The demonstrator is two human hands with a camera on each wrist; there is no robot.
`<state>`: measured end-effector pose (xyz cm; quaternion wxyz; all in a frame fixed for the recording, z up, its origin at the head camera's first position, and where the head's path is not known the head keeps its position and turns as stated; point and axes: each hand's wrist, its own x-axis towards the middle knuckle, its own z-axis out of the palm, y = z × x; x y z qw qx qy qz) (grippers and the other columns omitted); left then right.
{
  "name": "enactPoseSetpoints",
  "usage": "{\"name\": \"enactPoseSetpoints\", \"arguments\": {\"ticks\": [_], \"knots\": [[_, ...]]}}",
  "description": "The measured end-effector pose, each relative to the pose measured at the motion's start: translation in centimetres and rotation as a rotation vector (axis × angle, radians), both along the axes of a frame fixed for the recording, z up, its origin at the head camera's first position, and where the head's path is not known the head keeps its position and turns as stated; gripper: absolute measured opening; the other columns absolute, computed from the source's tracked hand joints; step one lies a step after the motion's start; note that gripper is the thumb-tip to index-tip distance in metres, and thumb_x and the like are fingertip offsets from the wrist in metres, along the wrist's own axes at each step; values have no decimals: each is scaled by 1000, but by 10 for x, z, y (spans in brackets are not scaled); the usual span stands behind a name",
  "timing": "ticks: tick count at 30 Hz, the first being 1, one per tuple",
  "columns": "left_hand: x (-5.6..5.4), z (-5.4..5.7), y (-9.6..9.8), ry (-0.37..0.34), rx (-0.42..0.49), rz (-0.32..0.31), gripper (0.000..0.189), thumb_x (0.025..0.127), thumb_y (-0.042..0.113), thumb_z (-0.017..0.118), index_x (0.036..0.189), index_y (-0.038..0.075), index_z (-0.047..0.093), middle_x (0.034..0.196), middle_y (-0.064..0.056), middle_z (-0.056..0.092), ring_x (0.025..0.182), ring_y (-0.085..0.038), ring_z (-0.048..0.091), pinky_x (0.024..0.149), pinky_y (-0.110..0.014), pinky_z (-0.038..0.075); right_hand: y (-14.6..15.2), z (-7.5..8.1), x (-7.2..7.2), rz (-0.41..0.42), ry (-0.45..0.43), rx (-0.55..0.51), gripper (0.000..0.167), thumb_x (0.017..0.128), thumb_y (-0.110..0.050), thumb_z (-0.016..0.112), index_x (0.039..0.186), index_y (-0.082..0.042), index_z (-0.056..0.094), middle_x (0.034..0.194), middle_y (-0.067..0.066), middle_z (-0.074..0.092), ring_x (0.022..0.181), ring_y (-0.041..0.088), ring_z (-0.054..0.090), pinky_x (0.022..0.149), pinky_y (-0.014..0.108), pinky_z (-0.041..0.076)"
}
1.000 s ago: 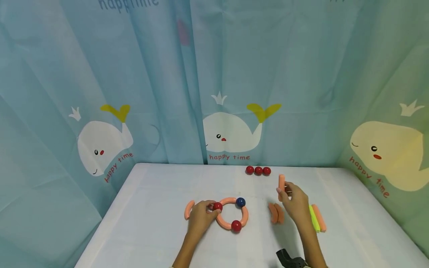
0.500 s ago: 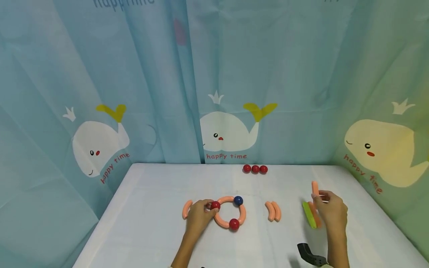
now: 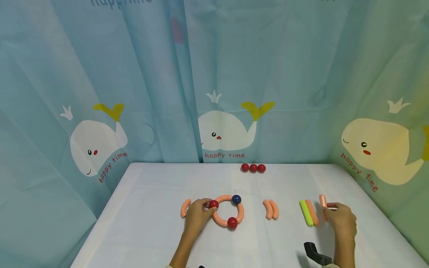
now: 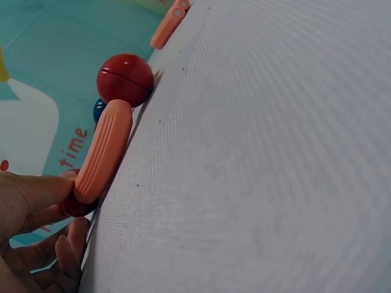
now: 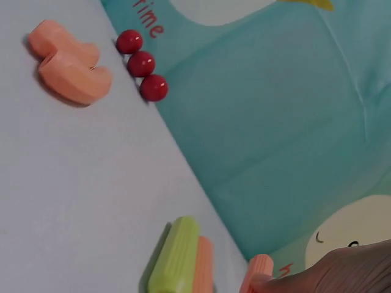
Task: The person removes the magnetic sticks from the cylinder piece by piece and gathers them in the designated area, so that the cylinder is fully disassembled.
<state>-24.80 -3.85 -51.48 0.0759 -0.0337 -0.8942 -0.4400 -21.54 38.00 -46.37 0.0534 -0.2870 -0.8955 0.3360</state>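
My left hand (image 3: pixel 197 216) pinches a red ball (image 3: pixel 213 204) on the left of a ring made of curved orange rods (image 3: pixel 220 219) and balls. A blue ball (image 3: pixel 236 199) sits at the ring's upper right, another red ball (image 4: pixel 125 79) at its bottom. On the right, my right hand (image 3: pixel 342 219) pinches a straight orange rod (image 3: pixel 323 201) between thumb and fingers. Left of that rod lie a green rod (image 3: pixel 306 213) and a second straight orange rod (image 3: pixel 312 213), side by side. In the right wrist view, only the held rod's upper end shows.
Two curved orange rods (image 3: pixel 275 210) lie together between the ring and the green rod. Another curved rod (image 3: pixel 184 208) is left of my left hand. Three red balls (image 3: pixel 253 168) line the white table's (image 3: pixel 161 178) back edge, before a blue whale-print curtain (image 3: pixel 288 137).
My right hand has carried the straight orange rod rightward past the green and orange rods, then lowered it toward the table. My left hand has kept its hold on the red ball.
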Motion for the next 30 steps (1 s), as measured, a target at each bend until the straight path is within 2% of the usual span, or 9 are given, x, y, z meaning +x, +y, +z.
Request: {"name": "enactPoseSetpoints", "arguments": {"ticks": [4, 10, 16, 21, 30], "knots": [[1, -1, 0, -15, 13, 3, 35, 80, 20, 79, 111, 6, 72, 89, -3, 68, 69, -6, 53, 57, -18, 43, 0, -5, -1, -8, -63, -23, 41, 89, -19, 59, 120, 8, 56, 113, 32, 61, 85, 39, 58, 57, 38, 39], [0, -2, 0, -12, 6, 7, 35, 80, 21, 80, 111, 7, 72, 89, -2, 68, 70, -6, 53, 58, -18, 43, -2, -10, -3, -20, -96, -31, 43, 89, -20, 59, 121, 7, 57, 120, 34, 55, 95, 44, 55, 62, 44, 41], [-1, -2, -1, 1, 7, 3, 34, 81, 21, 79, 111, 7, 72, 88, -2, 68, 69, -6, 53, 57, -18, 43, -2, -14, -3, -9, -77, -18, 43, 90, -25, 61, 120, 6, 59, 123, 36, 53, 100, 50, 53, 62, 45, 41], [-1, -3, -1, -15, 22, 5, 34, 81, 21, 79, 111, 7, 72, 88, -2, 68, 69, -5, 53, 57, -18, 43, -2, -15, -3, -5, -68, -12, 43, 89, -27, 61, 118, 5, 61, 125, 36, 52, 102, 53, 52, 61, 44, 41], [-3, -3, -1, -10, 15, 8, 35, 80, 21, 79, 111, 6, 72, 89, -2, 68, 70, -6, 54, 58, -18, 44, -1, -17, -5, -12, -60, -36, 41, 91, -27, 61, 116, 5, 62, 124, 36, 51, 102, 49, 51, 63, 43, 39]]}}
